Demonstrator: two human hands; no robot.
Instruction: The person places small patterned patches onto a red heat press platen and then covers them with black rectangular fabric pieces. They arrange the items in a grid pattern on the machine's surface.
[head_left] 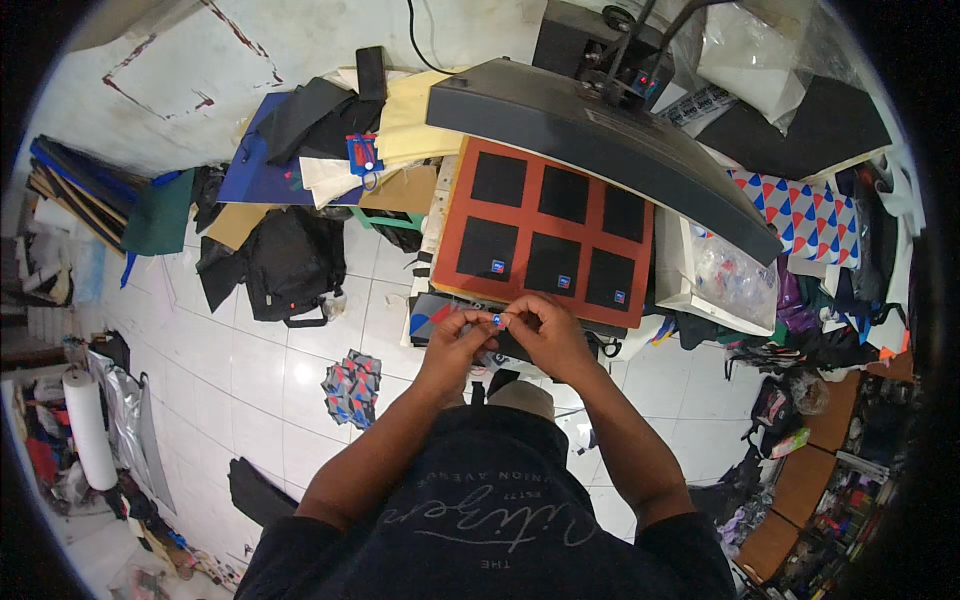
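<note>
Upper right of centre, a press's dark upper plate (600,150) stands raised over a red-brown pad (532,185). Right of the pad, an open white box (720,317) holds crumpled clear plastic (735,275). At centre left sits a black backpack (290,265), contents hidden. Six black squares (498,180) lie on the pad, the lower three bearing small blue labels (498,267). Near frame centre, the left hand (455,345) and right hand (550,335) pinch a tiny blue piece (497,321) between their fingertips.

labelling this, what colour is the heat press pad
Heat press pad: brick red, best in the head view.
</note>
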